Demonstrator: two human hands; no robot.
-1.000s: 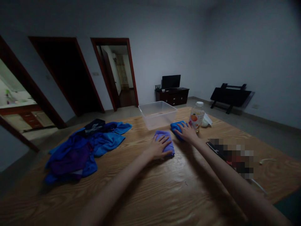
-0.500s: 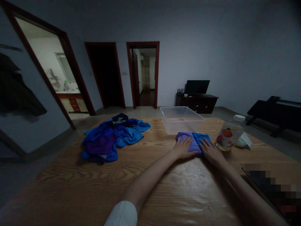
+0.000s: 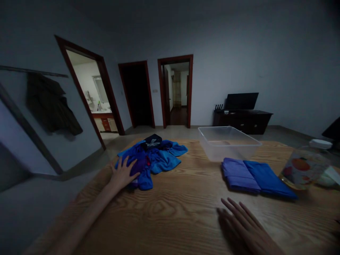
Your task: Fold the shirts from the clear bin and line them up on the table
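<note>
My left hand (image 3: 124, 173) is spread over the left side of a crumpled heap of clothes (image 3: 164, 159), blue with purple and black pieces among them. Its fingers lie on the purple cloth and close on nothing that I can see. My right hand (image 3: 244, 221) hovers low over the table's front part, fingers stretched out, holding nothing. Beyond it, a folded purple garment (image 3: 240, 177) and a folded blue garment (image 3: 269, 179) lie flat side by side, touching.
A clear plastic bin (image 3: 228, 150) stands behind the folded garments. To their right is a large clear bottle (image 3: 302, 170) with a fruit label and white cap, beside a pale object partly cut off. All rest on the wooden table (image 3: 170, 216).
Both hands have left the folded garments. My left hand went left onto the clothes heap, and my right hand drew back toward me. The view has turned left.
</note>
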